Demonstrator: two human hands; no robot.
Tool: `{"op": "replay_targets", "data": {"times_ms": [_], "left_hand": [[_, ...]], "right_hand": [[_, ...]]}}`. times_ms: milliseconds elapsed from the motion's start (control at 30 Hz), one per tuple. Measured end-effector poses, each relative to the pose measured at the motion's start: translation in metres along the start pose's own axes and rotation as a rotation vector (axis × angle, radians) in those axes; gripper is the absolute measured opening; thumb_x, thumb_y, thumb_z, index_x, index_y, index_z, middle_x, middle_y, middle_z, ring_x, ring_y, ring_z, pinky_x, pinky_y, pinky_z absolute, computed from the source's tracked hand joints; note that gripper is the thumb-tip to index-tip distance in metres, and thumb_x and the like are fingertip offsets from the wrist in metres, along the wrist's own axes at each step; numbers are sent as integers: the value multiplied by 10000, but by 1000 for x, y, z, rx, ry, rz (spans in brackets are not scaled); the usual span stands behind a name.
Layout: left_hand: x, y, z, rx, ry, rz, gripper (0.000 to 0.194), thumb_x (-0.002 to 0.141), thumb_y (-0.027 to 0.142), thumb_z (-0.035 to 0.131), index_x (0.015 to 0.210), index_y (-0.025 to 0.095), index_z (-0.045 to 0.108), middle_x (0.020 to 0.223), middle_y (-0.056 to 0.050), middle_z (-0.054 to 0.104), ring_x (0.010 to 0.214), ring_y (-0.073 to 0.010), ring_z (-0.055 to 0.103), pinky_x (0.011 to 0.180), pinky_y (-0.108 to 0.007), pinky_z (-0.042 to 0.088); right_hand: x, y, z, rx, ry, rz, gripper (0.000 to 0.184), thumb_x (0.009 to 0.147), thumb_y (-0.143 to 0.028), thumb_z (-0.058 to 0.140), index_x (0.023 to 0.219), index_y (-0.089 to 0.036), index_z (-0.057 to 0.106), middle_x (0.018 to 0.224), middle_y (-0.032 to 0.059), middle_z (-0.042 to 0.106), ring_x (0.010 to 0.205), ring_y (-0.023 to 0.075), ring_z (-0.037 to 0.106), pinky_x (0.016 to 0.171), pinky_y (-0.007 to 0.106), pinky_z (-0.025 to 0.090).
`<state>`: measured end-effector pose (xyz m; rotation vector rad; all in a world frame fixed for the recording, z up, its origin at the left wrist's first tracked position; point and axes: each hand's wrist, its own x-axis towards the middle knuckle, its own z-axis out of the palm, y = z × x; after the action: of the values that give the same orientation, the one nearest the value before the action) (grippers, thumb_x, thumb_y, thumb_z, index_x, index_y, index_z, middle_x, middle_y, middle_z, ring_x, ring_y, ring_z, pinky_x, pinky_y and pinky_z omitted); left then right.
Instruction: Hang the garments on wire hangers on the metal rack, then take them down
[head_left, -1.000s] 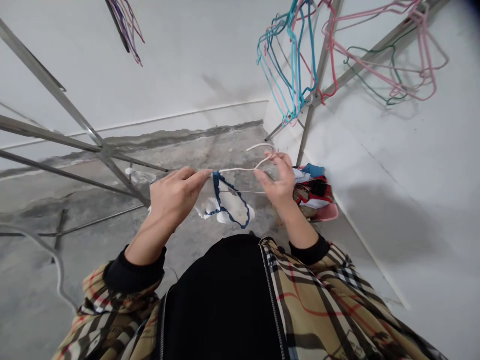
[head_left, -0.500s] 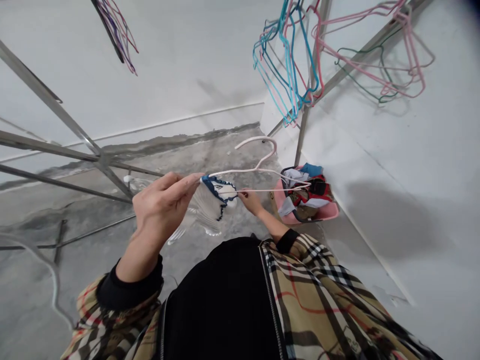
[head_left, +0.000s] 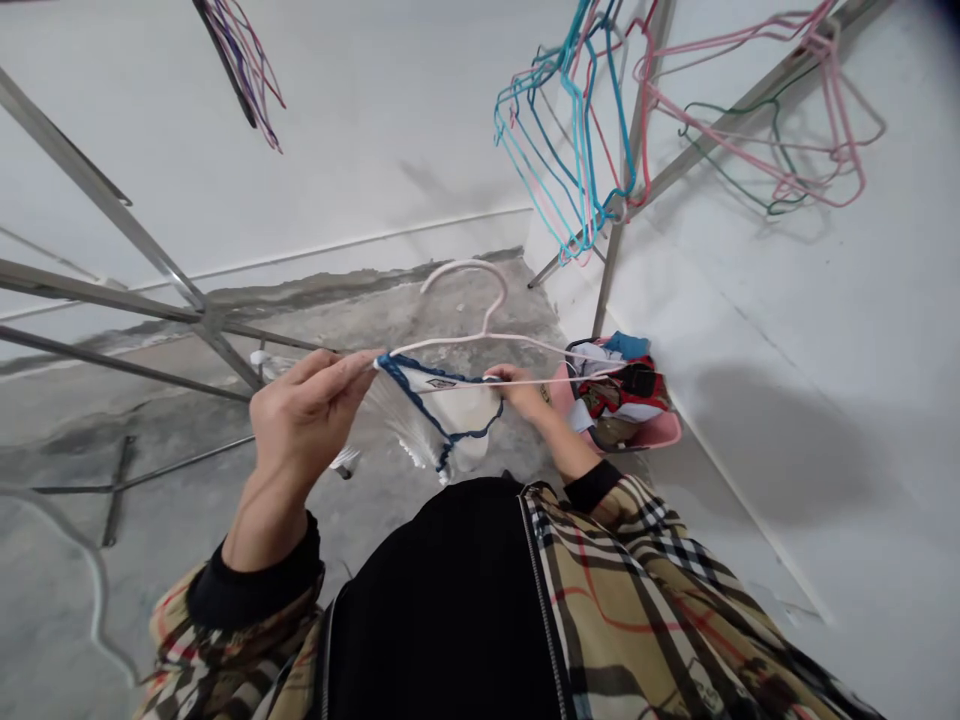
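One end of the pale hanger [head_left: 487, 335] seems tucked inside the blue-trimmed white garment [head_left: 463, 410], pinched there by the left hand [head_left: 304, 410], while the right hand [head_left: 523, 391] grips the opening's opposite edge, apparently mid-fitting, which calls for stretching it toward the bare end.

The garment [head_left: 466, 411] is white with dark blue edging, its hanger [head_left: 484, 333] pale pink, the jacket [head_left: 600, 590] tan, checked black and white with red lines, the top [head_left: 435, 610] black, the basket [head_left: 660, 429] pink, its clothes [head_left: 611, 390] red, black, white and blue, the floor [head_left: 180, 540] grey.
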<state>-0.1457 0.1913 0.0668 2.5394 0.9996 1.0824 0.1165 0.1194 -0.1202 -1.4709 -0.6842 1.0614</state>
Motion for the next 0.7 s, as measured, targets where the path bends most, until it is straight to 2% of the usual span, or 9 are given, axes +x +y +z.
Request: {"op": "replay_targets", "data": {"times_ms": [133,233,433,567,700], "left_hand": [[-3,-28,-2,52,37,-5,178,849,336,658,996,295,752,735,13,668,638,-97,587,604,-195,425],[-8,-48,4,71,12,-36,174,838,356,664,977,293,749,729,10,664,642,-110,593,608,-205,435],[-17,-64,12,90,20,-87,157,845,360,648,968,323,739,708,26,643,651,-117,586,604,-208,427],[-22,-66,10,98,44,-107,155,852,356,640,978,360,731,734,38,643,665,-113,589,619,-205,432],[-26,-60,10,209,32,-107,182,863,357,631,1016,385,725,779,36,666,711,-125,609,575,-201,388]], "right_hand": [[1,-25,-41,132,33,41,330,561,-394,721,831,-215,657,718,-9,664,626,146,565,585,270,442],[-1,-44,-58,195,59,36,350,543,-395,735,832,-217,647,694,-14,665,602,149,570,568,272,428],[-8,-70,-63,279,136,-8,310,504,-274,714,803,-214,661,674,-22,671,586,150,584,564,268,429],[-13,-83,-67,201,168,-49,263,520,-258,697,776,-206,663,645,-32,652,557,128,556,562,255,419],[-13,-91,-70,109,212,-130,238,549,-275,725,770,-210,666,665,-22,647,597,132,556,589,257,426]]}}
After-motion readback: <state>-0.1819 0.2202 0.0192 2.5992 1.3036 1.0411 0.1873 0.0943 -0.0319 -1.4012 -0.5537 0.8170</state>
